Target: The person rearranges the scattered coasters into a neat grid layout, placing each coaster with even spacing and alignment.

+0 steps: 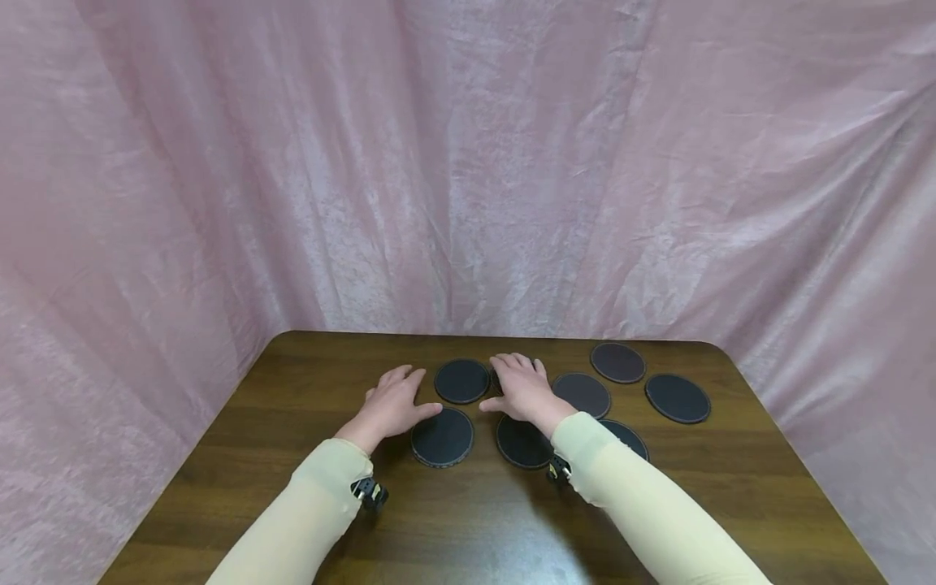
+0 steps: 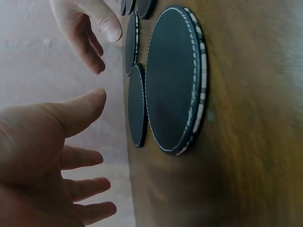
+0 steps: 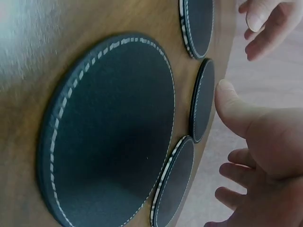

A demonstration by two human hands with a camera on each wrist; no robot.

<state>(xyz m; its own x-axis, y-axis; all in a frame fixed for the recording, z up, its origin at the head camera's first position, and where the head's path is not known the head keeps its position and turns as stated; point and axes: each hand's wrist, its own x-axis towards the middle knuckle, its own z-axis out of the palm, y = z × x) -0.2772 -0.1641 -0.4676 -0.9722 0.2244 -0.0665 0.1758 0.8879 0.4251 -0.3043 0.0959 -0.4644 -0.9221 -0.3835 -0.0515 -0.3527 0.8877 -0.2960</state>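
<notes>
Several round dark coasters with pale stitching along their rims lie flat on the wooden table. My left hand (image 1: 391, 406) hovers with fingers spread, its thumb over the edge of a near-left coaster (image 1: 442, 439). Just beyond that lies another coaster (image 1: 462, 381), between my two hands. My right hand (image 1: 521, 390) is held palm down, fingers apart, partly hiding a coaster beneath it and overlapping a nearer coaster (image 1: 522, 444). In the right wrist view a large coaster (image 3: 109, 127) lies below the palm. Both hands hold nothing.
More coasters lie to the right: a brownish one (image 1: 581, 395), one at the back (image 1: 617, 362), one at far right (image 1: 678, 398), and one (image 1: 627, 439) partly behind the right sleeve. A pink curtain (image 1: 468, 162) hangs behind the table (image 1: 292, 406).
</notes>
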